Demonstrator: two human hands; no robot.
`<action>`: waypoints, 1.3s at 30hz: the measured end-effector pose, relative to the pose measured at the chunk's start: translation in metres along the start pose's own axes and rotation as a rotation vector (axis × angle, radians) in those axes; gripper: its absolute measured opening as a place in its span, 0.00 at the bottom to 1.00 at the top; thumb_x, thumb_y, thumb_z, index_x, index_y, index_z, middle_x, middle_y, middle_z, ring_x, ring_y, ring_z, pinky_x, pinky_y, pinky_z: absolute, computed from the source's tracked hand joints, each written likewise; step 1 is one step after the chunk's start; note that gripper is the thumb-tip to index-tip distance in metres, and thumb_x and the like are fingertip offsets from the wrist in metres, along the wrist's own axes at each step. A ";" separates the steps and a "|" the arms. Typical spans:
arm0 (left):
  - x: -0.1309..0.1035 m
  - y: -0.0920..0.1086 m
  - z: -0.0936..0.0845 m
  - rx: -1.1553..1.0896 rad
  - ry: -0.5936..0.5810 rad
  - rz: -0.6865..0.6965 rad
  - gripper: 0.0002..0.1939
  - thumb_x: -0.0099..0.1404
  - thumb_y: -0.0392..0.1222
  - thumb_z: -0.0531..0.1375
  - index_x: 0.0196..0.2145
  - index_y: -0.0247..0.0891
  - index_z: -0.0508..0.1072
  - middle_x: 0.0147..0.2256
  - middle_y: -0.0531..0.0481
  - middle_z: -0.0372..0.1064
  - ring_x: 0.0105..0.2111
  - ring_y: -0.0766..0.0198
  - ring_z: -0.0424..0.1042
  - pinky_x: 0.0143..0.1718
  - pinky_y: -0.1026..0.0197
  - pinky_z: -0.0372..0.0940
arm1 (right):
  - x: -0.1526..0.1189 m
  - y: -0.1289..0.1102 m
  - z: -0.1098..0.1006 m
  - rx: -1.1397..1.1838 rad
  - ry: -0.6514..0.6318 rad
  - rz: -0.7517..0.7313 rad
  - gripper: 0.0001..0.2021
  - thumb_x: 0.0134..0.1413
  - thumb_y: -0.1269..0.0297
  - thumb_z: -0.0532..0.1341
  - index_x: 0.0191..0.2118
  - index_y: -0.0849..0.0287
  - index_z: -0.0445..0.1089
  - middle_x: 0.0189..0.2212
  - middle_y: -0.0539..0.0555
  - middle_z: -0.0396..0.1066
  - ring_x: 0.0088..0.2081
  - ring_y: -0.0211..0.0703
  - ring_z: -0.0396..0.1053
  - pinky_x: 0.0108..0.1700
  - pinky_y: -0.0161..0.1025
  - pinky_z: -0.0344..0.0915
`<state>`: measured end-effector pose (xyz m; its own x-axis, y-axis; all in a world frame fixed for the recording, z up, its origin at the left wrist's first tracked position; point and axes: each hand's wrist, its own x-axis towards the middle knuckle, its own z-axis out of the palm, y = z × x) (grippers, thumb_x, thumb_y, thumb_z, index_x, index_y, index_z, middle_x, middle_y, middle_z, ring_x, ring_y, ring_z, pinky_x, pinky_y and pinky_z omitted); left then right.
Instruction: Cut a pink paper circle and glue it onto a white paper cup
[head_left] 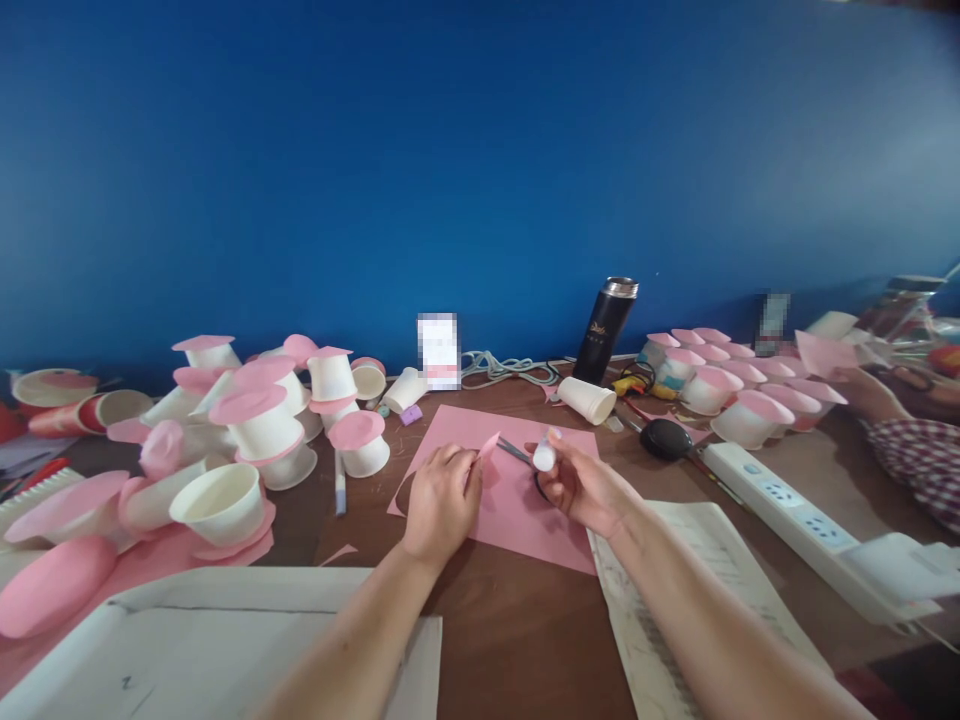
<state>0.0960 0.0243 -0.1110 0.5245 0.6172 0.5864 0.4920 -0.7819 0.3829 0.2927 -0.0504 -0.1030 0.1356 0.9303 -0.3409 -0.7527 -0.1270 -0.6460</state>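
A deep blue wall [450, 180] rises behind a cluttered brown tabletop [525, 640]. From where I stand, the work sits in the middle of it, over a pink sheet [525, 535] lying flat beneath the fingers on both sides. The left hand [442, 498] has its thumb and fingertips clamped on a small pink scrap [489, 450], which pokes up toward the right hand [581, 485]. The right fingers are closed around a white tube [545, 455] — near the scrap, with a gap showing between the two. Scissors [514, 450] point from the right fingers toward the left ones, their blades lying between; whether the right fingers grip the handle as well, I can't tell.

Just beyond the right fingers a white cup [589, 402] lies on its side, with a black bottle [602, 335] standing behind it. Beyond the left fingers are a purple block [410, 415] and a tipped cup [407, 388], near a propped screen [439, 350]. Well to the left of those fingers is a jumble of pink-topped cups [262, 432]; out past the right fingers, capped cups [709, 392] stand in close rows. On that side too lies a power strip [787, 500] and, farther off — someone else's checked sleeve [919, 450].
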 end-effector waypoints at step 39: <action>0.000 -0.004 0.005 0.035 -0.371 -0.163 0.13 0.66 0.41 0.52 0.28 0.38 0.74 0.31 0.47 0.72 0.34 0.60 0.70 0.35 0.61 0.60 | -0.009 0.024 0.015 -1.260 0.091 -0.579 0.16 0.54 0.54 0.61 0.46 0.58 0.70 0.37 0.56 0.75 0.37 0.47 0.72 0.39 0.41 0.67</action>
<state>0.0975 0.0282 -0.1163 0.6495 0.7279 0.2200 0.6095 -0.6713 0.4216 0.2638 -0.0569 -0.1048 0.3025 0.9373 0.1728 0.4998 -0.0016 -0.8662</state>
